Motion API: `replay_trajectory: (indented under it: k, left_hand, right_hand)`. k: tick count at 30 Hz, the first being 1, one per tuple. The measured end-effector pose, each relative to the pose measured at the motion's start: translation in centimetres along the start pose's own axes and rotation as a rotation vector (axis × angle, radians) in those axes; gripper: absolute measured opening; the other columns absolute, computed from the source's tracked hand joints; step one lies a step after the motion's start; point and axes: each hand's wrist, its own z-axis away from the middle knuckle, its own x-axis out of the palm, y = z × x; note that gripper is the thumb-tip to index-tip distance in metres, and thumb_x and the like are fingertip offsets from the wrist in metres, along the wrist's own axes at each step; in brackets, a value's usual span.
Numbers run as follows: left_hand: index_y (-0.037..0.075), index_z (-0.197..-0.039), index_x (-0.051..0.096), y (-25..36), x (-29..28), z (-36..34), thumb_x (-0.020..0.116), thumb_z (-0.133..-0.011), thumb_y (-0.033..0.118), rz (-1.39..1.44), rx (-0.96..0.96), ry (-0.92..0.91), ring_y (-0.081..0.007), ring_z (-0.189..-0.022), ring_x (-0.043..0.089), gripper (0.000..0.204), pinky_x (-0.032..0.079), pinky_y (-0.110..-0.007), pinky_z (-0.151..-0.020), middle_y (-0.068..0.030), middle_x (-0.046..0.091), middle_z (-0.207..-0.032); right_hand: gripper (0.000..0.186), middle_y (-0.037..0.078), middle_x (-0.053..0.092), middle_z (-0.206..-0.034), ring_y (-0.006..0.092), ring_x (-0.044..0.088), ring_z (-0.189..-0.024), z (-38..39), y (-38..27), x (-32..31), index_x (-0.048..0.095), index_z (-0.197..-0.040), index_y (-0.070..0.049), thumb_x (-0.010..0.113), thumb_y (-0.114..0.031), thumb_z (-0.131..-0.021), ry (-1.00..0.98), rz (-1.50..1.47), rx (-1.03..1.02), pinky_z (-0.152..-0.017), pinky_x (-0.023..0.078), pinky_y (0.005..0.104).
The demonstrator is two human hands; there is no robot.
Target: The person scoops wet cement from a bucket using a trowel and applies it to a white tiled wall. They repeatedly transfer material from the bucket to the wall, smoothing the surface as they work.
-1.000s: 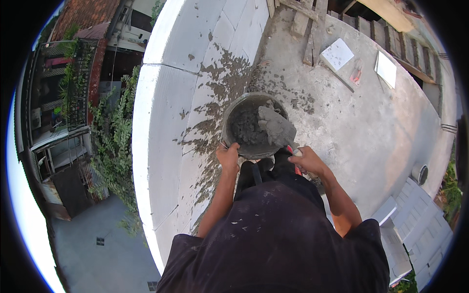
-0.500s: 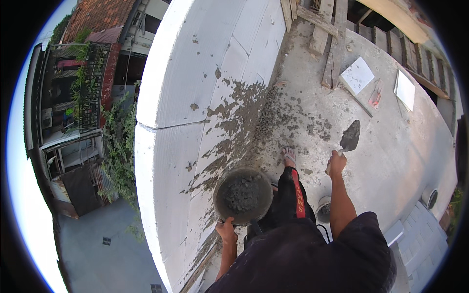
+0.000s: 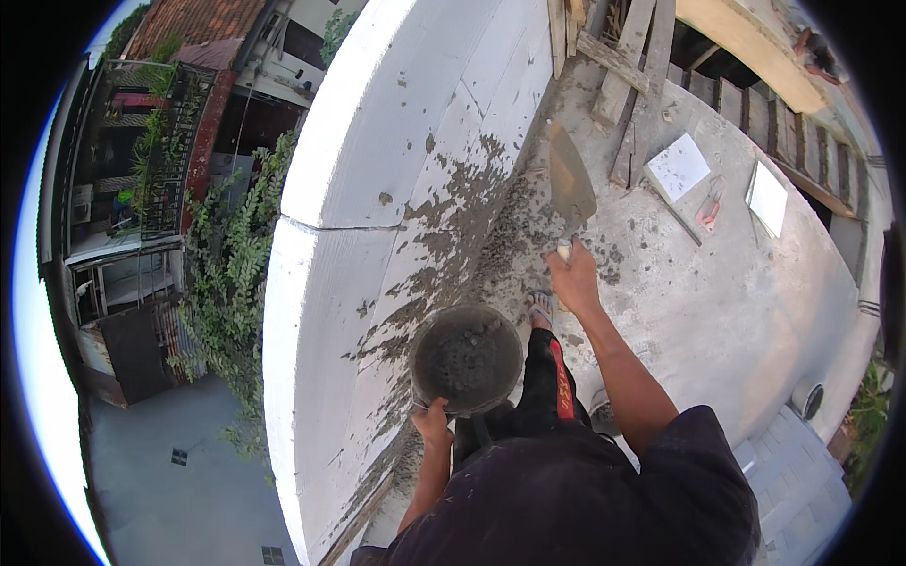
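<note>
My left hand (image 3: 433, 422) grips the near rim of a dark round bucket (image 3: 418, 354) partly filled with wet grey mortar (image 3: 464, 358). The bucket is held by the low white block wall (image 3: 363, 274), just left of my legs. My right hand (image 3: 573, 274) is closed around the pale handle of a trowel (image 3: 570, 174), out in front of me near the foot of the wall. Its pointed blade faces away and shows a thin smear of mortar. Patches of splashed mortar (image 3: 444, 236) cling to the wall's inner face.
Mortar crumbs litter the concrete floor (image 3: 698, 311) along the wall. Wooden planks (image 3: 642, 94) lie at the far end, with two white blocks (image 3: 678, 168) nearby. An opening with wooden slats (image 3: 755, 118) borders the far right. Beyond the wall's left edge is a drop to a lower yard (image 3: 179, 481).
My right hand has swung left and forward with the trowel toward the wall. The mortar lump on the blade is gone. My left hand still holds the bucket.
</note>
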Motion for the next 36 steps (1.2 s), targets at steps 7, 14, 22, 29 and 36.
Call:
replay_trajectory:
  k: [7, 14, 22, 29, 36]
  left_hand:
    - [-0.008, -0.095, 0.071, 7.1, 6.2, 2.4, 0.067, -0.077, -0.001, -0.156, 0.283, -0.210, -0.0118, -0.071, 0.059, 0.020, 0.049, -0.032, -0.063, -0.0042, 0.070, -0.079]
    - [-0.010, -0.134, 0.067, 12.7, 6.4, 4.1, 0.066, -0.083, 0.003, -0.305, 0.498, -0.488, -0.0055, -0.066, 0.053, 0.053, 0.045, -0.028, -0.059, -0.0046, 0.072, -0.082]
    - [-0.008, -0.132, 0.070, 13.4, 3.9, 3.3, 0.066, -0.081, -0.001, -0.243, 0.479, -0.644, -0.0050, -0.070, 0.056, 0.052, 0.045, -0.027, -0.059, -0.0054, 0.075, -0.089]
    - [-0.007, -0.108, 0.077, 11.9, 2.7, 1.3, 0.068, -0.081, -0.002, -0.176, 0.411, -0.703, -0.0059, -0.062, 0.054, 0.029, 0.043, -0.028, -0.056, 0.0014, 0.068, -0.075]
    - [-0.006, -0.095, 0.075, 9.1, 5.9, -0.1, 0.066, -0.078, -0.003, -0.153, 0.379, -0.578, -0.0073, -0.059, 0.053, 0.019, 0.042, -0.030, -0.053, 0.0011, 0.066, -0.072]
  right_hand:
    - [0.028, 0.024, 0.074, -0.092, 0.0385, 0.076, -0.092, 11.4, -4.0, -10.2, 0.067, -0.112, 0.003, 0.067, -0.017, -0.093, -0.576, 1.079, -0.412, -0.080, 0.060, 0.0492]
    - [0.020, 0.021, 0.072, -0.077, 0.0319, 0.075, -0.070, 13.3, -4.9, -6.3, 0.074, -0.087, 0.003, 0.069, -0.016, -0.090, -0.665, 1.158, -0.374, -0.059, 0.058, 0.0434]
    - [0.028, 0.003, 0.057, -0.066, 0.0135, 0.058, -0.052, 25.2, 1.9, -0.9, 0.068, -0.104, 0.002, 0.076, -0.022, -0.093, -0.809, -0.047, 0.367, -0.047, 0.048, 0.0317]
    - [0.037, 0.003, 0.060, -0.066, 0.0134, 0.058, -0.051, 28.9, 3.5, -0.3, 0.068, -0.119, 0.005, 0.077, -0.018, -0.091, -0.667, 0.023, 0.227, -0.048, 0.048, 0.0304]
    - [0.029, 0.009, 0.061, -0.064, 0.0175, 0.061, -0.052, 26.8, 5.0, -0.6, 0.067, -0.096, 0.005, 0.077, -0.022, -0.091, -0.530, 0.035, 0.351, -0.049, 0.048, 0.0336]
